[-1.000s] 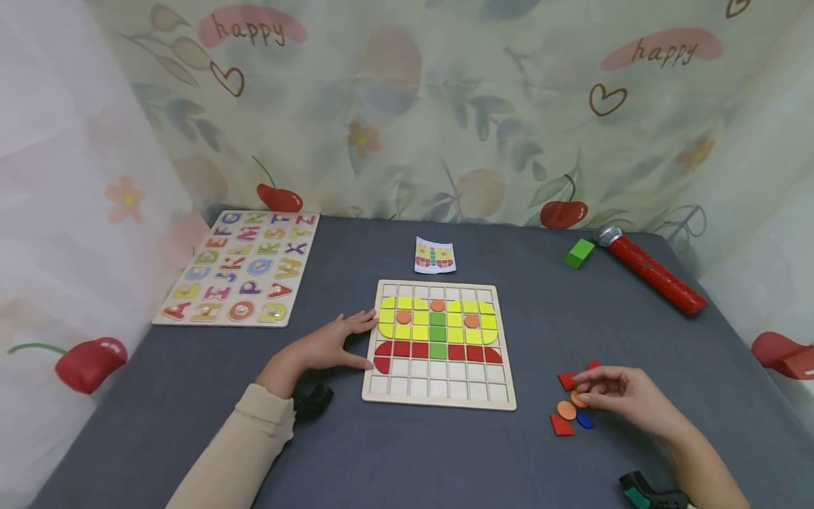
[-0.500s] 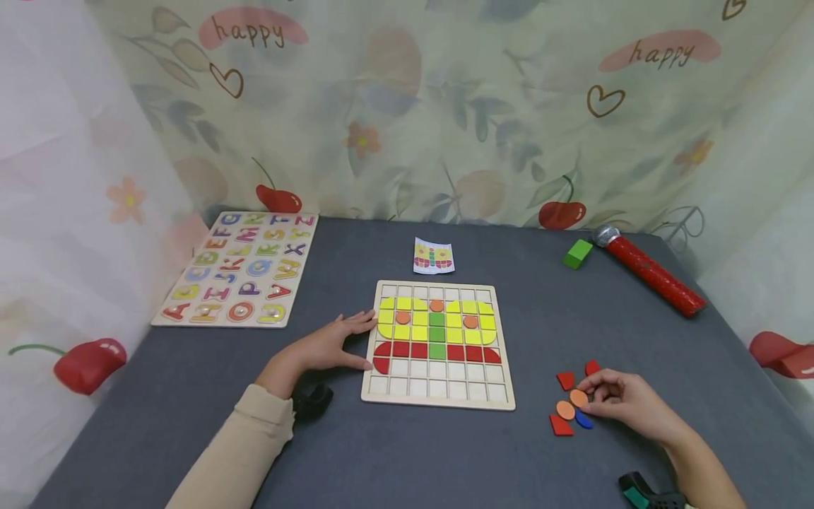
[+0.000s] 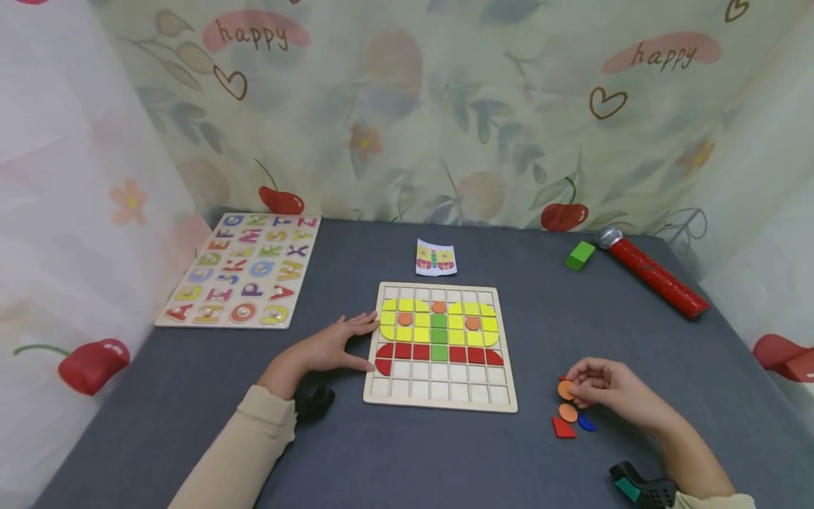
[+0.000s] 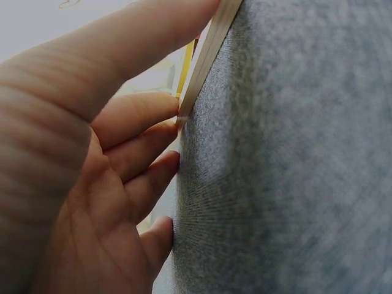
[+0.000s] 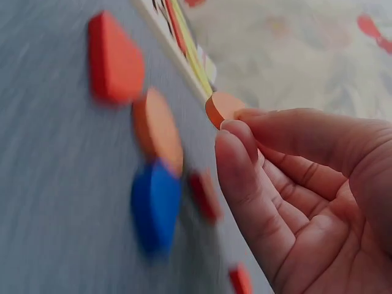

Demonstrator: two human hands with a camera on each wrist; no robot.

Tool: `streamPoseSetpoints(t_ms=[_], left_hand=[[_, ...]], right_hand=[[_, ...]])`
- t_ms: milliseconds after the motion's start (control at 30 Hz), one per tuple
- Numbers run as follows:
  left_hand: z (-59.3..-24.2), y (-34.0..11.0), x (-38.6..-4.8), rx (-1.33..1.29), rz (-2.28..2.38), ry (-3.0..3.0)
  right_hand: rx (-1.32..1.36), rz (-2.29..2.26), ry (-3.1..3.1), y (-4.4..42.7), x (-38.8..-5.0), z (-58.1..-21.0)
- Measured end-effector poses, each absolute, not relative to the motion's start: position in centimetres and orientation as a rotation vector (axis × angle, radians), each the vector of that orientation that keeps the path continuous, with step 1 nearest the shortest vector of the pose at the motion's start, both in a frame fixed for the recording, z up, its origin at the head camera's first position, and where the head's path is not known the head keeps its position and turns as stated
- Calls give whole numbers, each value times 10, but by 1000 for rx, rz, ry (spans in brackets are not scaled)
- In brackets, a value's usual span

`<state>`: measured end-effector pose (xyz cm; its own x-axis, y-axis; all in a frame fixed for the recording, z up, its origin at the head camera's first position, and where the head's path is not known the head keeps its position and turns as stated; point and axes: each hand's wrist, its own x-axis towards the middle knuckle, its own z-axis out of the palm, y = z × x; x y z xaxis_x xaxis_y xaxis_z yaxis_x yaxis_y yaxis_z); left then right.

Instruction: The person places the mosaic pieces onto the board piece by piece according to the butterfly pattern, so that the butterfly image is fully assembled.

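Observation:
My right hand [image 3: 610, 389] pinches an orange disc [image 3: 565, 390] between thumb and fingers, and the right wrist view shows the disc [image 5: 222, 108] lifted off the cloth. Under and beside that hand lie another orange disc [image 3: 568, 413], a blue piece [image 3: 586, 423] and a red piece [image 3: 563, 428]; two more red pieces are partly or wholly hidden in the head view. My left hand [image 3: 327, 346] touches the left edge of a wooden grid board [image 3: 439, 406], fingers spread. Yellow, orange, green and red tiles fill part of its grid.
Behind the board lies a small picture card [image 3: 435, 257]. An alphabet board [image 3: 238, 272] occupies the back left. At the back right are a green block [image 3: 580, 256] and a red microphone [image 3: 655, 274]. Printed curtains [image 3: 407, 141] enclose the grey tabletop [image 3: 356, 452].
My right hand has taken hold of the orange disc and moved it up and slightly left from the loose pieces. My left hand stays at the board's edge.

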<state>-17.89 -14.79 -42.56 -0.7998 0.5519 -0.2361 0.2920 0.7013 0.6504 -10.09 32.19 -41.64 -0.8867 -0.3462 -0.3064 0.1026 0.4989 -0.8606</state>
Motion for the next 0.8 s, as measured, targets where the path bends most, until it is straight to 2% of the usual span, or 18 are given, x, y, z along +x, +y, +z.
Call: streamPoseSetpoints(t_ms=[467,800], left_hand=[[-425,-148,-178,649,863,2489],[-425,-148,-179,640,862,2484]], right_hand=[[-466,-1375,2217,220,-147,-406],[-580,-1397,2100,153,-164,-414]])
